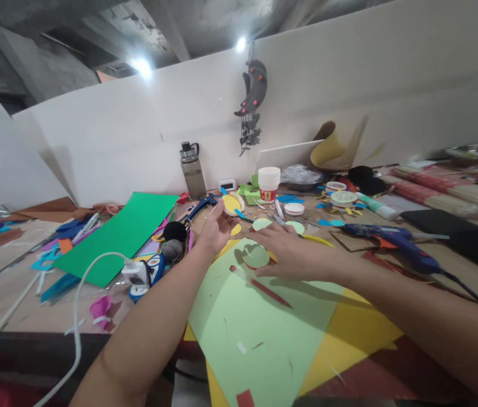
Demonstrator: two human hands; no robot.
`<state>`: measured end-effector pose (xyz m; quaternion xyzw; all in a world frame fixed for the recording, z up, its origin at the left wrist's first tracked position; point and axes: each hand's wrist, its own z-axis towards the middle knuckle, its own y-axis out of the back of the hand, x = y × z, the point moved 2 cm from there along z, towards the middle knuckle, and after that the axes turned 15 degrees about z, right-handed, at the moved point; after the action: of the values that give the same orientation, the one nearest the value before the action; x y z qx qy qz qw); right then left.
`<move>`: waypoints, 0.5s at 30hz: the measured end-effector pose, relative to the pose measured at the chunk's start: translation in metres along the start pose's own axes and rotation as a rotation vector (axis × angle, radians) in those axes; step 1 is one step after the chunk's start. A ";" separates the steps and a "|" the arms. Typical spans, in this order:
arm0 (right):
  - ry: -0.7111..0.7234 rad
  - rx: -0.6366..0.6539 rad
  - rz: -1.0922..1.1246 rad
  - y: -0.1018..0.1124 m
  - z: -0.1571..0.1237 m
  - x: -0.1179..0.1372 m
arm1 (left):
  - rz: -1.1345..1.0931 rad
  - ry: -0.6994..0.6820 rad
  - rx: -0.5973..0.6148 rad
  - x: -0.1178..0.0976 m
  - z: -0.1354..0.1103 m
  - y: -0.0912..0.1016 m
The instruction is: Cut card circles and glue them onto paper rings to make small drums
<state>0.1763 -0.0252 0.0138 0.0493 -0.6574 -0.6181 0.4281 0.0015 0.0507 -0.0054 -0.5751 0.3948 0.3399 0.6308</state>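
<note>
My left hand (pixel 216 230) grips a round yellow disc (pixel 232 204) with a pale rim by its left edge; small blue strips stick out from it. Palm down, my right hand (pixel 286 252) reaches over a light green sheet (pixel 260 316), its fingers apart and holding nothing I can see. Below its fingers is a round shape (pixel 256 256) in the sheet; I cannot tell whether it is loose. Light green ovals (pixel 261 224) lie just beyond the fingertips. A small yellow oval piece (pixel 235 229) rests beside my left fingers. On the sheet lies a dark red strip (pixel 270 294).
Stacked paper cups (pixel 269 183) and a water bottle (pixel 193 169) stand at the back. A blue glue gun (pixel 395 240) lies to the right. At left are a green sheet (pixel 120 237) and a white cable (pixel 77 322) with its plug. Yellow sheets (pixel 353 333) lie beneath the light green one.
</note>
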 end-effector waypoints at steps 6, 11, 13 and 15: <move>-0.118 -0.024 0.075 0.044 -0.015 -0.034 | -0.014 0.005 0.005 0.001 -0.001 -0.002; -0.093 0.047 0.108 0.039 -0.019 -0.045 | 0.003 0.009 -0.014 0.002 0.000 -0.001; -0.091 0.073 0.099 0.034 -0.019 -0.043 | 0.006 -0.001 -0.011 0.002 0.001 -0.001; -0.104 0.094 0.084 0.030 -0.019 -0.040 | 0.009 -0.001 -0.008 0.002 0.000 -0.001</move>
<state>0.2279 -0.0093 0.0169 0.0094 -0.7086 -0.5697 0.4161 0.0034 0.0505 -0.0064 -0.5758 0.3958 0.3447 0.6269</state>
